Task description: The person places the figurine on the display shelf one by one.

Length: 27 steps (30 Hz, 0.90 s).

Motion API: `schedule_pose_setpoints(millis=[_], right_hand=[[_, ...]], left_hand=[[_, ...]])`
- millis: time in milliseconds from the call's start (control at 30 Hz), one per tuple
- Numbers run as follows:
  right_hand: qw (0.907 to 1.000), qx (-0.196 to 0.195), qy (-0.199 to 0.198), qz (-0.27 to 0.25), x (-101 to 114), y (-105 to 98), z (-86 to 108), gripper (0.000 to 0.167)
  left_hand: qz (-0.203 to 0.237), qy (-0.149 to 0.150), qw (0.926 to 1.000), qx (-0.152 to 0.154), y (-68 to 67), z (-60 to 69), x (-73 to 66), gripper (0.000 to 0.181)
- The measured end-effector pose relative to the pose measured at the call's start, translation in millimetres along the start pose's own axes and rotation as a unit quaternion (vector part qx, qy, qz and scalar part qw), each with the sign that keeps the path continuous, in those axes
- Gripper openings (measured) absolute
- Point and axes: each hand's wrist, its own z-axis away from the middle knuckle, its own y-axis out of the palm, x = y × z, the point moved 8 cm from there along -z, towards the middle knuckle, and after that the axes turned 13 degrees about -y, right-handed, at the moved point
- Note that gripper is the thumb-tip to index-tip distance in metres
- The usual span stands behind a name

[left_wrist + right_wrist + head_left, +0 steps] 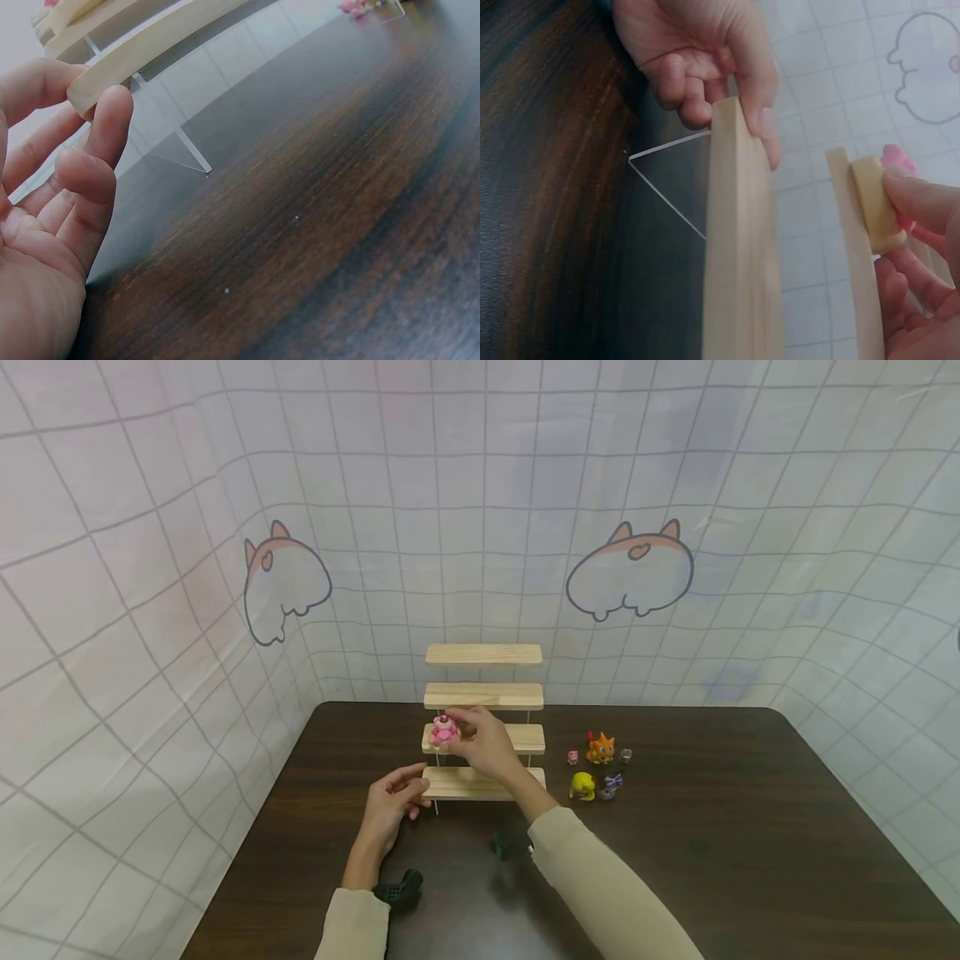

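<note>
A four-step wooden display stand (483,654) on clear supports (184,142) stands on the dark table. My right hand (486,745) holds a pink bear figurine (444,732) at the left end of the second step from the bottom. In the right wrist view, the figurine's cream-coloured base (877,206) is against that step (859,262), with the thumb on the base. My left hand (387,802) pinches the left end of the lowest step (480,783) between thumb and fingers. The bear is mostly hidden by the fingers in the right wrist view.
Several small figurines stand right of the stand: an orange one (601,749), a yellow one (582,786), a grey-purple one (611,787), a small pink one (573,757) and a small grey one (626,756). A white grid-patterned curtain (480,527) surrounds the table (720,860).
</note>
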Motion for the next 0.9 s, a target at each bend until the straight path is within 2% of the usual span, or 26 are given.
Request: schedule_pose_setpoints(millis=[267,900], right_hand=[[1.0000,-0.003,0.005,0.007,1.3,-0.1,-2.5,0.058],[0.9985,-0.044,0.002,0.030,2.2,2.0,-0.4,0.052]], left_hand=[[0.000,0.004,1.0000,-0.003,-1.4,-0.9,-1.5,0.037],[-0.009,0.005,0.9999,-0.004,-1.5,-1.0,0.5,0.041]])
